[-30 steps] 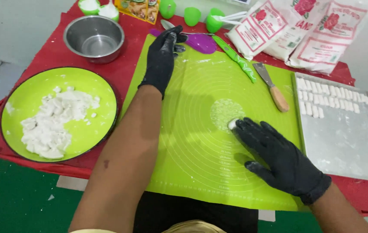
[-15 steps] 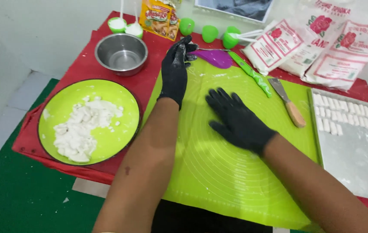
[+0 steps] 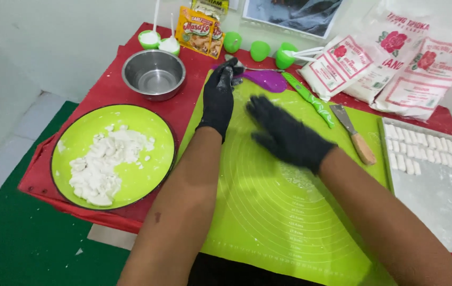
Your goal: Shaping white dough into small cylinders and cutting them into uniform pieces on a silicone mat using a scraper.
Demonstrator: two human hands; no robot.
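The black-gloved left hand (image 3: 219, 98) pinched something unclear beside the purple plastic scraper (image 3: 269, 80); the right hand (image 3: 285, 135) lay released, flat on the lime-green silicone mat (image 3: 284, 212).

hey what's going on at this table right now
A person in black gloves is working over a green silicone mat on a red-covered table. The left hand reaches to the mat's far edge, by a purple scraper. The right hand hovers flat over the mat. White dough pieces sit on a green plate; cut pieces line a floured tray.
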